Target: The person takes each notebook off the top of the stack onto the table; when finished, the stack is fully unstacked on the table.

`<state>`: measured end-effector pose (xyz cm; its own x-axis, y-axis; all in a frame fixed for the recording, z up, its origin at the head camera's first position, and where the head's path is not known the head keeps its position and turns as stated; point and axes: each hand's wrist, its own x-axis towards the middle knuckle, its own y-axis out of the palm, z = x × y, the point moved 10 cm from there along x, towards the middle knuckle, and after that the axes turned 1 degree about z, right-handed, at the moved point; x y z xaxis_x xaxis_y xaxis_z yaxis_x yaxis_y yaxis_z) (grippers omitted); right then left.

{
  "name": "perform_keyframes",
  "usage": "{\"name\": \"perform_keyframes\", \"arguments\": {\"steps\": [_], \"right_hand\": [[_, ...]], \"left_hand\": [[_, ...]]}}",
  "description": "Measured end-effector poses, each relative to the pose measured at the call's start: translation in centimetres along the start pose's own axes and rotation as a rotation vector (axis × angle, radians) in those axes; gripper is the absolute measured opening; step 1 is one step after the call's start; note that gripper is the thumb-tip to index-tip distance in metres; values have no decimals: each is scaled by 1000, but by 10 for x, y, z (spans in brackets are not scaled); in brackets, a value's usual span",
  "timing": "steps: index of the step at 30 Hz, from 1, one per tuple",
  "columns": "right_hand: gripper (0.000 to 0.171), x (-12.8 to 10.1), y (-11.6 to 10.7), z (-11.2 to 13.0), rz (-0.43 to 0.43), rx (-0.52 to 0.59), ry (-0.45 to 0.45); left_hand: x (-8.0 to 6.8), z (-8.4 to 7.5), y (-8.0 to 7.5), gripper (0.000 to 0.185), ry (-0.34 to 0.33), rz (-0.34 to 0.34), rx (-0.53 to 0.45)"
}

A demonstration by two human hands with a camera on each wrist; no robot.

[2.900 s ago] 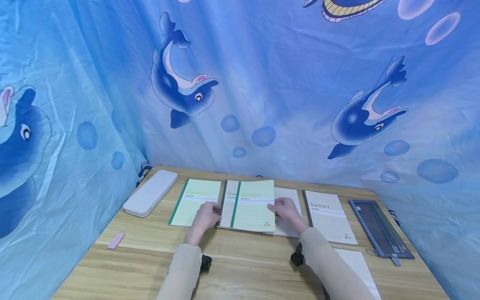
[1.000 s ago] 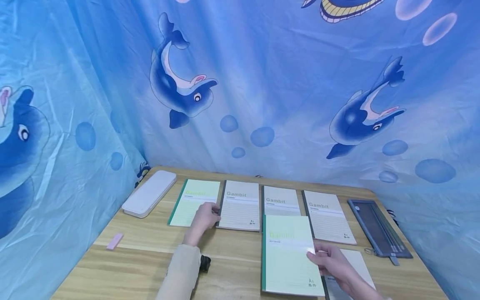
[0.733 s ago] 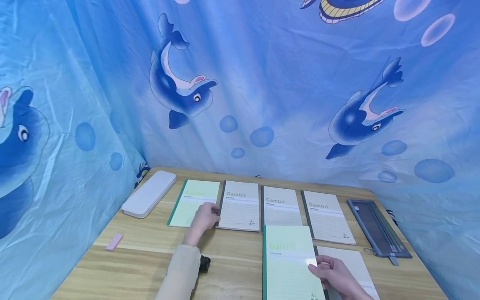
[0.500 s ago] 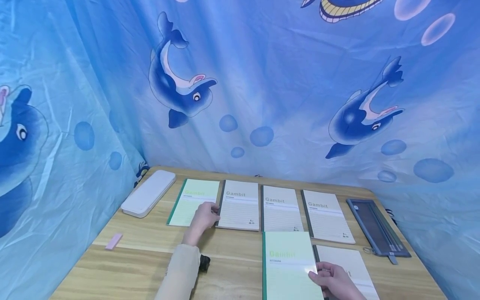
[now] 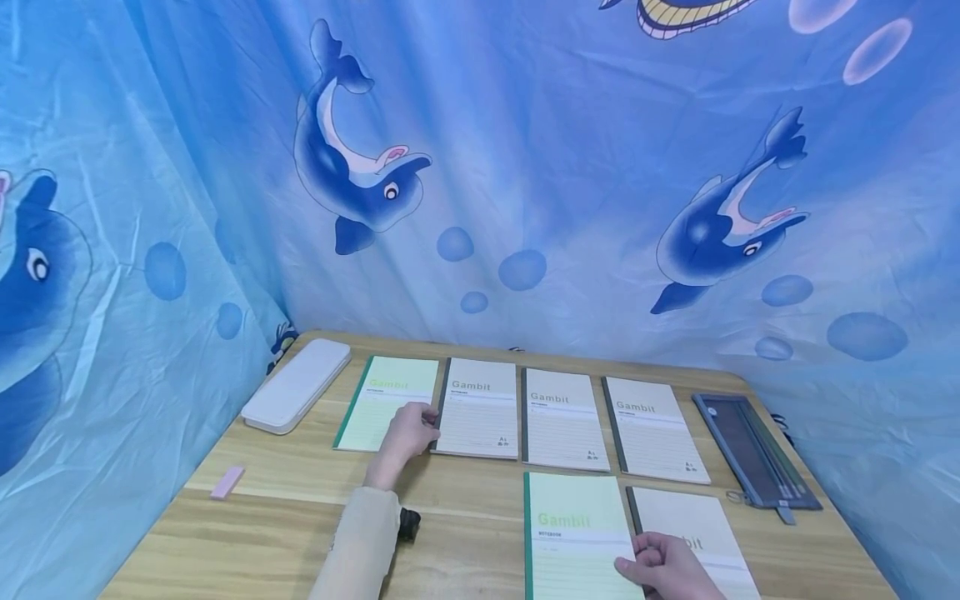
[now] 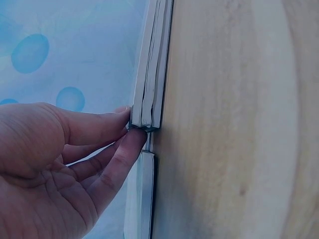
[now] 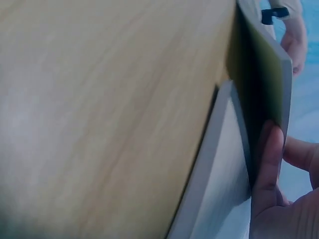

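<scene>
While the right hand (image 5: 667,571) stays clamped by thumb and fingers on the right edge of the near green notebook (image 5: 573,529), that edge is raised above the surface (image 5: 457,542), just beside the near white notebook (image 5: 708,525). Left of it, the left hand (image 5: 407,432) touches the spine of a back-row white notebook (image 5: 480,408); whether its grip pinches, I cannot tell.

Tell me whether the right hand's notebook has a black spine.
No, the notebook in the right hand has a green spine.
</scene>
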<state>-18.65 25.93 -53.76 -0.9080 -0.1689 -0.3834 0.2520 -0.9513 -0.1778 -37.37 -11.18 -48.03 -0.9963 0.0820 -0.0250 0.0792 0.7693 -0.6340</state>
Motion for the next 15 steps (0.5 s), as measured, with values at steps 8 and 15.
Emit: {"name": "perform_keyframes", "arguments": {"steps": [8, 15], "right_hand": [[34, 1, -2, 9, -61, -276, -69], [37, 1, -2, 15, -110, -412, -87]], "left_hand": [[0, 0, 0, 35, -5, -3, -3], [1, 0, 0, 35, 1, 1, 0]]}}
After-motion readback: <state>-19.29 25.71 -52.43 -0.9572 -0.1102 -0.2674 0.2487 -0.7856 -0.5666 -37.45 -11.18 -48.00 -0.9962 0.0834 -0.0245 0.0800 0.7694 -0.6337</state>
